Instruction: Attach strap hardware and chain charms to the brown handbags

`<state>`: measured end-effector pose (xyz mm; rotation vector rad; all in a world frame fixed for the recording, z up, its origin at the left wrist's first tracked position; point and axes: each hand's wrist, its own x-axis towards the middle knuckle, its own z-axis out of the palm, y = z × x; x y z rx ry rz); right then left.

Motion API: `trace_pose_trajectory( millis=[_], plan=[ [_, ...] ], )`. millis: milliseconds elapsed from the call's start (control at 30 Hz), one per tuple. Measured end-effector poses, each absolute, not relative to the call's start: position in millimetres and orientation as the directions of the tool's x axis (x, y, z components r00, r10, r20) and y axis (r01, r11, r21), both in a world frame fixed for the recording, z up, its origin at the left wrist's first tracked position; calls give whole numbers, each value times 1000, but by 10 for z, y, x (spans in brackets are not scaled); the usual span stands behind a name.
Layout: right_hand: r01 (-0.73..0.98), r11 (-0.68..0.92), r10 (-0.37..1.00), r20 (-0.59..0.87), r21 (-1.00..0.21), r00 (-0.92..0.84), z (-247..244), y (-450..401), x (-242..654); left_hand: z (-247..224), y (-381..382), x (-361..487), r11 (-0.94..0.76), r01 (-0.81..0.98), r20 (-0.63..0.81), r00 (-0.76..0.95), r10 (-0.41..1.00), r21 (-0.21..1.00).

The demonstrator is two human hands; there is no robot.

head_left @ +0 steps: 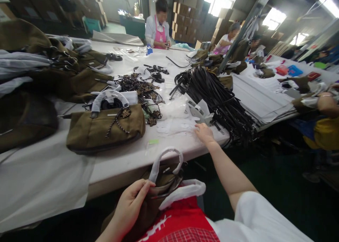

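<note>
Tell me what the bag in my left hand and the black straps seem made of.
Bag: matte olive-brown fabric, perhaps canvas, judging by its dull, softly creased surface. Black straps: smooth, semi-gloss leather or imitation; the sheen fits either.

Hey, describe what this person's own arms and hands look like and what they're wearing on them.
The left hand and right hand are both bare, with no gloves. I see no watch or bracelet on either wrist. The right arm has a short, plain white sleeve and a bare forearm; any left sleeve is out of view.
</note>
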<state>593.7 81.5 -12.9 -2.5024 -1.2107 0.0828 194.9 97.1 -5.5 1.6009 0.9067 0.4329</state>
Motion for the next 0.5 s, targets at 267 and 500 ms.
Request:
trace_pose_trajectory(
  millis=[267,500],
  plan=[
    [742,-551,795,30,-382,606,-114,841,6165,-46,942,1891,-34,296,-166,622,766,954],
    [701,-602,741,60,-384,669,72,742,6187,-15,941,1840,-59,273,-134,638,758,960]
  ],
)
